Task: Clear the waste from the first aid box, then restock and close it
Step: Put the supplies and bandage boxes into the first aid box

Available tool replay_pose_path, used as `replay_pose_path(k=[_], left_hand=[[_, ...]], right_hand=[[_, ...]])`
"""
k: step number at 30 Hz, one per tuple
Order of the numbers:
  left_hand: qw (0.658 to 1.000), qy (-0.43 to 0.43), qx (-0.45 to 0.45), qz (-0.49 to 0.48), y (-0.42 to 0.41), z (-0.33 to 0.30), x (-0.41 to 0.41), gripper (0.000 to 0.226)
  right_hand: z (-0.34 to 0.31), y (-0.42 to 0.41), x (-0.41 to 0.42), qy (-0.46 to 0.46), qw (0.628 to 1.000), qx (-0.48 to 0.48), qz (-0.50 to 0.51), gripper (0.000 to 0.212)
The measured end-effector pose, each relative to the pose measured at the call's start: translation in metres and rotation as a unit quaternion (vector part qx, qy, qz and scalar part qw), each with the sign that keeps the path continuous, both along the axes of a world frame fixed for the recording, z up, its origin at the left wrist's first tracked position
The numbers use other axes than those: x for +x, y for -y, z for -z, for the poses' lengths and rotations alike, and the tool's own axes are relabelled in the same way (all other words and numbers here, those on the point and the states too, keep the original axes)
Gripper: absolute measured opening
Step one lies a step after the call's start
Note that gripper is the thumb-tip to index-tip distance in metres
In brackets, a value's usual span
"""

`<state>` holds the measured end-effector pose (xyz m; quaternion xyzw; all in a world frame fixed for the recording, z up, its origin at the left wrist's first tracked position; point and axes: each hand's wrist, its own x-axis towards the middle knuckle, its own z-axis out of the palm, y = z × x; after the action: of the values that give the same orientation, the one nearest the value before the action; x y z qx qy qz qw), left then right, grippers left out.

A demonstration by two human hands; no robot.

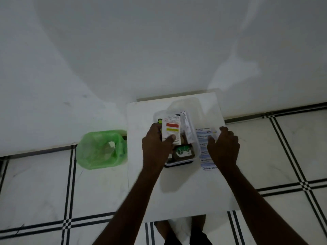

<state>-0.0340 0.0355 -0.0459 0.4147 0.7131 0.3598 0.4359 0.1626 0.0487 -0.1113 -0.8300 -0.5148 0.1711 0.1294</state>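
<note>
The clear plastic first aid box (pixel 195 147) stands open on a small white table (pixel 177 191), its transparent lid (pixel 185 105) tipped back. Inside lie a brown bottle with a green label (pixel 184 152) and a white tube-shaped pack (pixel 187 128). My left hand (pixel 155 147) grips a white carton with red and yellow bands (pixel 172 129) above the box's left side. My right hand (pixel 223 147) hovers with fingers spread over a strip of antiseptic bandages (pixel 205 156) lying on the table just right of the box.
A bin lined with a green bag (pixel 100 149) stands on the floor left of the table, with pale waste inside. The white wall runs behind. The tiled floor with black lines (pixel 70 191) surrounds the table. My legs show below the table's front edge.
</note>
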Motion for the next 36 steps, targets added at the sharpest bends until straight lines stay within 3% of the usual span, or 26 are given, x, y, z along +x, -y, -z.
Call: replay_pose_path(k=[2,4,9,14,18,20,22,25,27,28,29,31,33,36], left_hand=[[0.997,-0.055,-0.005,0.051,0.002,-0.001,0.014,0.034],[0.986,-0.139,-0.006,0.097,0.002,-0.002,0.016,0.041],[0.95,-0.267,-0.016,0.162,-0.006,-0.008,-0.004,0.045],[0.878,-0.393,-0.062,0.267,-0.003,-0.007,-0.002,0.041],[0.882,-0.417,0.012,0.217,0.004,-0.005,0.0,0.031],[0.899,-0.398,0.06,0.172,0.004,-0.006,-0.005,0.02],[0.934,-0.317,0.086,0.14,0.001,-0.01,-0.008,0.016],[0.992,-0.055,0.027,0.109,-0.011,-0.025,-0.004,0.021],[0.99,0.119,-0.013,0.068,-0.018,-0.034,-0.002,0.025],[0.989,0.138,-0.004,0.047,-0.019,-0.034,-0.002,0.025],[0.993,0.112,0.019,0.025,-0.019,-0.032,-0.004,0.023],[0.997,-0.052,0.059,-0.01,-0.017,-0.018,-0.006,0.02],[0.974,-0.216,0.064,-0.016,-0.015,-0.002,-0.006,0.03],[0.951,-0.304,0.056,-0.001,-0.01,0.017,-0.006,0.048]], right_hand=[[0.012,0.007,0.001,0.052,0.995,-0.084,0.017,0.079],[0.021,0.012,-0.003,0.074,0.991,-0.107,0.01,0.092],[0.031,0.006,-0.003,0.011,0.997,-0.069,0.037,0.094],[0.034,0.003,0.01,-0.048,0.996,-0.038,0.059,0.06],[0.011,-0.003,0.026,-0.143,0.99,0.01,0.015,0.024],[-0.021,-0.01,0.029,-0.163,0.985,0.046,-0.028,0.017],[-0.061,-0.016,0.028,-0.169,0.979,0.098,-0.061,0.013],[-0.102,-0.026,0.016,-0.264,0.949,0.148,-0.083,0.017],[-0.108,-0.029,-0.004,-0.319,0.932,0.146,-0.095,0.022],[-0.104,-0.029,-0.015,-0.319,0.931,0.145,-0.103,0.023],[-0.098,-0.029,-0.028,-0.308,0.934,0.14,-0.114,0.022],[-0.084,-0.025,-0.05,-0.251,0.952,0.11,-0.139,0.022],[-0.071,-0.019,-0.061,-0.179,0.968,0.08,-0.156,0.027],[-0.065,-0.013,-0.054,-0.104,0.971,0.15,-0.155,0.029]])
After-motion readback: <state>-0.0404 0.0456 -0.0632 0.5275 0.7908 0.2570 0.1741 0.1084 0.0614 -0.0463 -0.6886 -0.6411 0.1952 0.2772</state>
